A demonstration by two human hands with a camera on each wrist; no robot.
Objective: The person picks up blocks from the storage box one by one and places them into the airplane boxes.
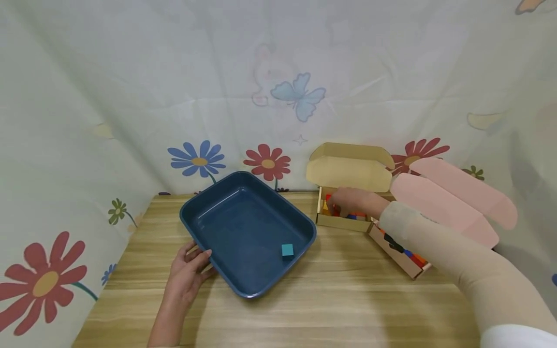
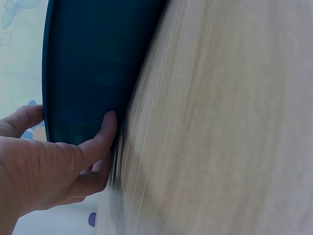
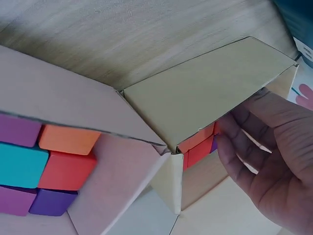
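My left hand (image 1: 187, 273) holds the left side of a dark blue tray (image 1: 243, 227), its thumb at the rim and fingers against the outer wall. Inside the tray, near its right corner, lies one teal block (image 1: 287, 250). My right hand (image 1: 354, 199) reaches into a yellow cardboard box (image 1: 344, 223) of coloured blocks at the back right. In the right wrist view its bent fingers (image 3: 239, 152) are beside red blocks (image 3: 199, 152); the box wall hides part of them, and I cannot tell whether they hold a block.
Beside the yellow box stands a pink cardboard box (image 1: 393, 253), lid raised, with purple, teal, orange and red blocks (image 3: 67, 170) inside. Both boxes rest on a wood-grain table (image 1: 322, 304). A flower-printed cloth (image 1: 278, 63) hangs behind and at the sides.
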